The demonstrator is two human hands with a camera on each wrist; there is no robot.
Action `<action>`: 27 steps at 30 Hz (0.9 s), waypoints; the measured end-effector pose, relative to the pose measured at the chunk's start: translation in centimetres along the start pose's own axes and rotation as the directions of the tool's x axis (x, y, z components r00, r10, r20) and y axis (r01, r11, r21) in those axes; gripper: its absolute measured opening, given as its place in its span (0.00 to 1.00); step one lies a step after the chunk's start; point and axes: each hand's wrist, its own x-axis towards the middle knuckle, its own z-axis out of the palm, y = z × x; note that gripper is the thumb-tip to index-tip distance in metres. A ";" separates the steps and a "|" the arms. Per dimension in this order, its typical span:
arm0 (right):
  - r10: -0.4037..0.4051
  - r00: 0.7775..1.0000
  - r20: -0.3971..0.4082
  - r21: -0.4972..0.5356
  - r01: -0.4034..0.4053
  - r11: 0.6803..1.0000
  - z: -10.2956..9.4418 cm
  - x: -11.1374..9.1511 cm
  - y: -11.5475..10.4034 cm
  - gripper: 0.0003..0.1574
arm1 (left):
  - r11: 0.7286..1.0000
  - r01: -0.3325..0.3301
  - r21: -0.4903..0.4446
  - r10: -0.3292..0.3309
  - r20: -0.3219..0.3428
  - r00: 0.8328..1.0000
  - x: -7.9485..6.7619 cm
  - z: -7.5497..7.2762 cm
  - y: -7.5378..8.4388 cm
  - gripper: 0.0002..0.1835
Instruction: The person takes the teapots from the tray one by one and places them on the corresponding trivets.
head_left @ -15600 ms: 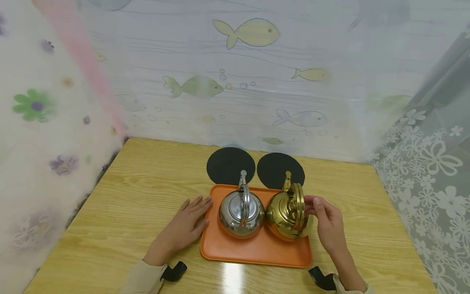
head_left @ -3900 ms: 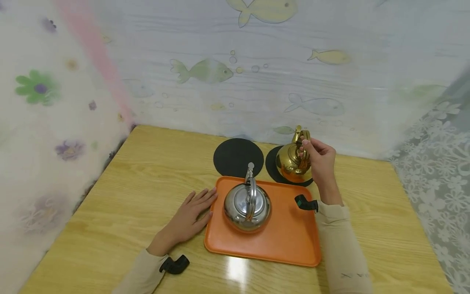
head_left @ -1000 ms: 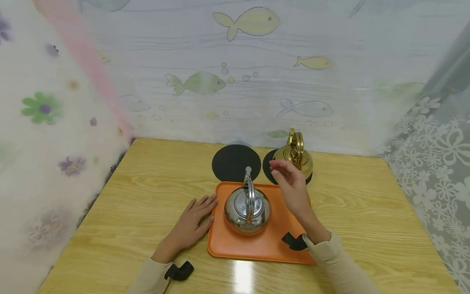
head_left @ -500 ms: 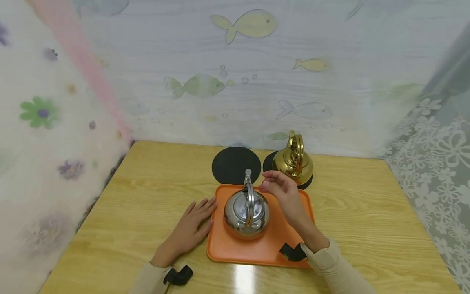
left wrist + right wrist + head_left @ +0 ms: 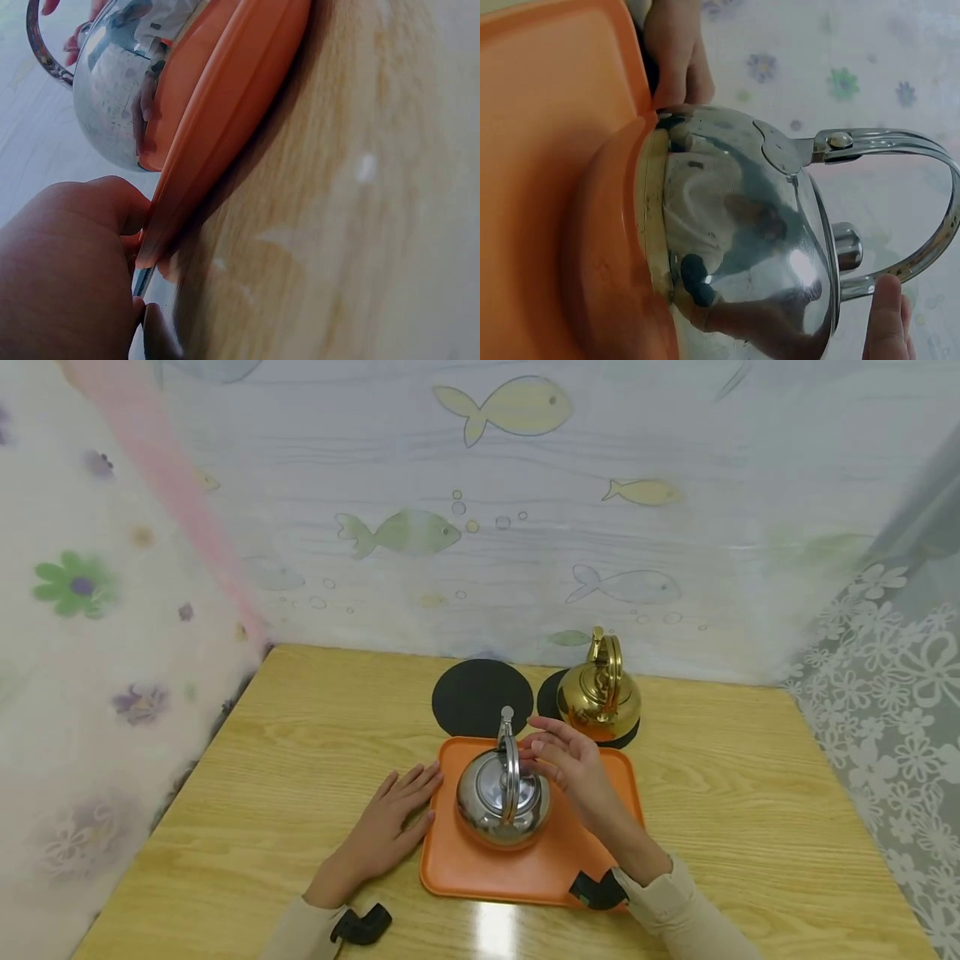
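A silver kettle (image 5: 501, 797) stands upright on the orange tray (image 5: 525, 877), its handle raised. My right hand (image 5: 581, 768) is at the right side of that handle, fingers loosely bent and fingertips right at it. In the right wrist view, a fingertip (image 5: 887, 289) overlaps the lower end of the handle (image 5: 930, 247). My left hand (image 5: 390, 818) lies with fingers spread at the tray's left edge; in the left wrist view its thumb (image 5: 120, 199) touches the rim. A gold kettle (image 5: 596, 702) stands on the right-hand black round mat (image 5: 547, 693), partly hiding it.
Another black round mat (image 5: 480, 697) lies behind the tray, to the left of the gold kettle. The wooden table (image 5: 300, 718) meets a fish-patterned wall covering (image 5: 405, 610) at the back. Black wrist mounts (image 5: 362, 925) sit at both cuffs.
The gold kettle went from the tray to the right mat in my right hand, which then let go. The right hand has since moved left to the silver kettle's handle; my left hand stayed.
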 end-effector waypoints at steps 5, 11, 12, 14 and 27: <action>0.032 0.999 0.031 -0.001 -0.032 1.000 0.1 -0.2 0.0 0.29 | 1.000 0.000 -0.008 0.000 -0.005 1.000 0.0 -0.2 0.2 0.28; 0.052 0.996 0.077 -0.004 -0.052 0.999 0.4 -0.4 0.1 0.29 | 1.000 -0.016 -0.007 0.016 -0.033 0.999 0.1 -0.2 0.3 0.28; 0.052 0.995 0.084 -0.006 -0.052 0.999 0.4 -0.4 0.1 0.29 | 1.000 -0.019 -0.008 0.019 -0.035 0.999 0.2 -0.3 0.3 0.28; 0.052 0.994 0.091 -0.006 -0.051 0.999 0.5 -0.3 0.2 0.29 | 1.000 -0.023 -0.008 0.022 -0.035 0.999 0.2 -0.3 0.3 0.28; 0.071 0.988 0.134 0.012 -0.073 0.997 1.0 -0.5 0.6 0.28 | 1.000 -0.010 -0.004 0.010 -0.025 1.000 0.0 -0.2 0.2 0.28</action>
